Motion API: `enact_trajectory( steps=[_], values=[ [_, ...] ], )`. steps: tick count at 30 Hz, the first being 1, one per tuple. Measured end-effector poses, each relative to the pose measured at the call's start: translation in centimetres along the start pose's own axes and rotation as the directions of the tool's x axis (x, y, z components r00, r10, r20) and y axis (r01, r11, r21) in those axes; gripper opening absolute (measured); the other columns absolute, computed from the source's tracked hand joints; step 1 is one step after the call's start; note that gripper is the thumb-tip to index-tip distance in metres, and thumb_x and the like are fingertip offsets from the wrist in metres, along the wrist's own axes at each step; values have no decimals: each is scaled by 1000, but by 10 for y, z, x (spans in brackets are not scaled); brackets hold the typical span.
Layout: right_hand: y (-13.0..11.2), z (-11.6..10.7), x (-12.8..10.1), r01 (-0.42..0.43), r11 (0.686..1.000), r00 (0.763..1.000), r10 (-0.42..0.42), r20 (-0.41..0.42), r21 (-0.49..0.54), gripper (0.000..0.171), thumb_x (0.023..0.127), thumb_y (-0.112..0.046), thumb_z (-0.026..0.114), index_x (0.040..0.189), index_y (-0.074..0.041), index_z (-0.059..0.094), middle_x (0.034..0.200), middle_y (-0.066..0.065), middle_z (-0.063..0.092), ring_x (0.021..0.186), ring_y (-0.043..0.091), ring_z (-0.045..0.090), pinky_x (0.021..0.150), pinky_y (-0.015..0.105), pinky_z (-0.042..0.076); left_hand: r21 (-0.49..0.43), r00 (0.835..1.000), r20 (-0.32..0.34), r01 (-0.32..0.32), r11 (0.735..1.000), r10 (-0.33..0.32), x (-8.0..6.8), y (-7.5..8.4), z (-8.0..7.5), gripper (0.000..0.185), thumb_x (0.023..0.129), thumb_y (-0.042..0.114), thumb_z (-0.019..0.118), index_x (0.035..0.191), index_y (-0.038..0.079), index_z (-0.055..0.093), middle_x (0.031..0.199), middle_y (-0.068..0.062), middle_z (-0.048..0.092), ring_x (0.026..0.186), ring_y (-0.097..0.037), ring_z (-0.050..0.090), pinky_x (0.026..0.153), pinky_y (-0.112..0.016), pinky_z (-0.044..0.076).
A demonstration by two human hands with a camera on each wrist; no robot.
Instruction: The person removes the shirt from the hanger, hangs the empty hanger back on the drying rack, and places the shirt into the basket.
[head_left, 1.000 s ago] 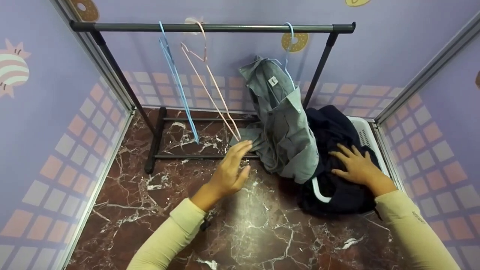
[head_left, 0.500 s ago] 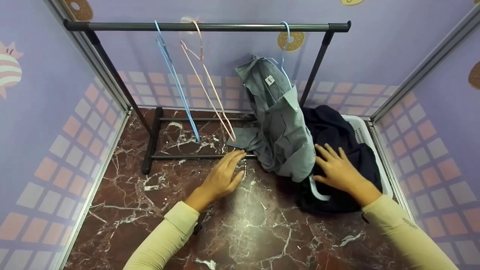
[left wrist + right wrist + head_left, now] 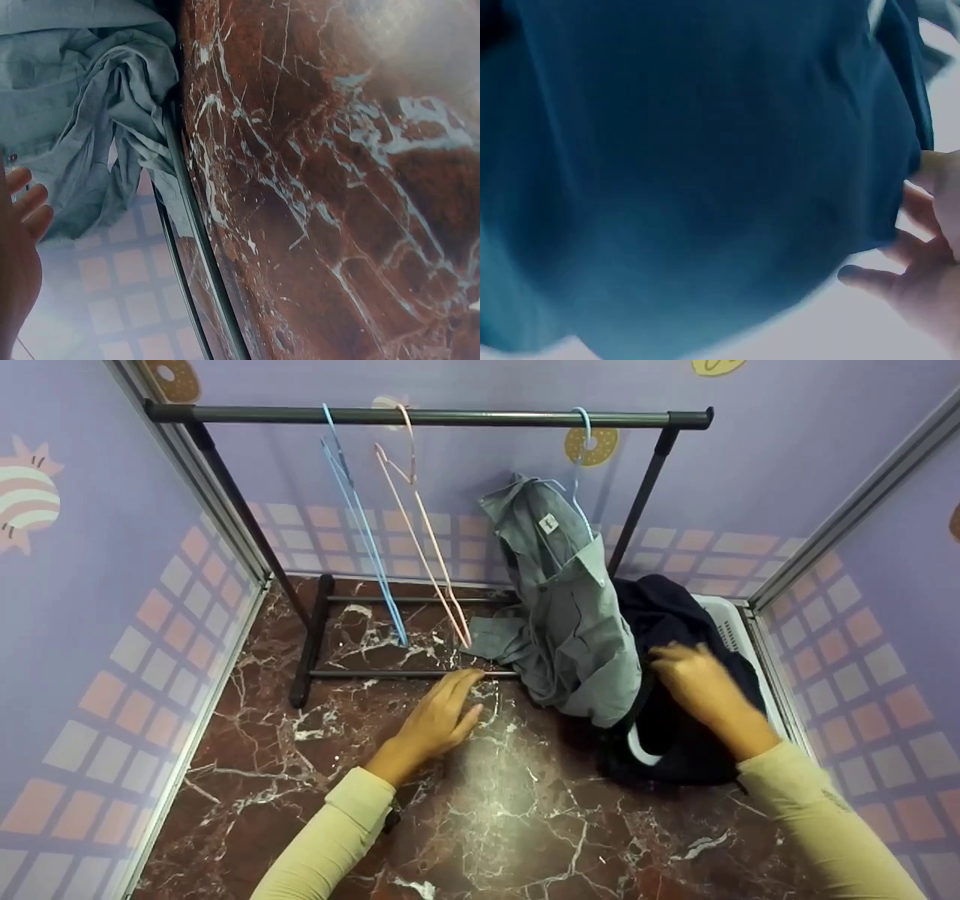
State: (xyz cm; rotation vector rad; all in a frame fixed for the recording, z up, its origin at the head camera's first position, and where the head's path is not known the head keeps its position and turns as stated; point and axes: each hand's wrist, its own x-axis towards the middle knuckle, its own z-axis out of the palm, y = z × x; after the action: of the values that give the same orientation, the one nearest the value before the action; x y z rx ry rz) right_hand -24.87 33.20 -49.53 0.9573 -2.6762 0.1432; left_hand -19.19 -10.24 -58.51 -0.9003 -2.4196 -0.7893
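A dark rack (image 3: 427,415) spans the marble floor (image 3: 487,810), with a grey shirt (image 3: 577,622) hanging between my hands. My right hand (image 3: 701,686) rests, fingers spread, on the navy garment (image 3: 675,615) in the white basket (image 3: 731,622). My left hand (image 3: 439,716) lies open by the rack's foot bar. Two bare hangers (image 3: 390,525) dangle left.

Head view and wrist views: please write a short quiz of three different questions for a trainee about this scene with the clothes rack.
1. True or false: the grey shirt hangs from a hanger on the rack bar.
2. How many bare hangers hang on the bar? A) one B) two C) four
3. Which garment is the right hand on?

Key:
1. True; its blue hanger hooks over the bar.
2. B: a blue hanger and a pink hanger.
3. The dark navy garment in the white basket. The left hand is low over the marble floor.
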Motion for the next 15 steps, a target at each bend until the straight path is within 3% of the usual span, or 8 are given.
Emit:
enact_trajectory(
  steps=[4, 7, 11, 15],
  values=[
    [16, -35, 6, 30, 999, 986, -28, -163, 11, 13, 88, 11, 68, 99, 9, 75, 115, 23, 74, 106, 46, 70, 90, 68, 54, -7, 1000, -21, 17, 1000, -17, 1, -2, -2, 51, 100, 22, 61, 142, -4, 52, 138, -24, 60, 129, -40, 59, 115, -50, 46],
    [25, -61, 9, -11, 999, 972, 20, -236, 37, 15, 90, 12, 66, 102, 9, 75, 115, 23, 74, 103, 45, 71, 89, 67, 54, -1, 1000, -19, 19, 1000, -19, 2, -2, -3, 51, 100, 22, 62, 142, -4, 52, 138, -23, 60, 130, -38, 58, 115, -50, 46],
    [39, -88, 10, -108, 994, 964, 110, -242, 22, 24, 91, 13, 63, 109, 4, 75, 121, 21, 73, 110, 47, 68, 99, 76, 46, 12, 999, -24, 30, 999, -29, 2, -3, -3, 52, 98, 20, 64, 142, -5, 52, 137, -24, 61, 129, -37, 59, 114, -49, 47],
    [62, -98, 10, -202, 979, 951, 186, -247, -40, 24, 93, 11, 61, 110, 2, 74, 125, 21, 72, 117, 51, 64, 106, 76, 40, 15, 998, -23, 53, 998, -53, 3, -4, -4, 53, 98, 19, 65, 144, -5, 51, 139, -24, 60, 130, -36, 59, 115, -49, 47]
  ],
)
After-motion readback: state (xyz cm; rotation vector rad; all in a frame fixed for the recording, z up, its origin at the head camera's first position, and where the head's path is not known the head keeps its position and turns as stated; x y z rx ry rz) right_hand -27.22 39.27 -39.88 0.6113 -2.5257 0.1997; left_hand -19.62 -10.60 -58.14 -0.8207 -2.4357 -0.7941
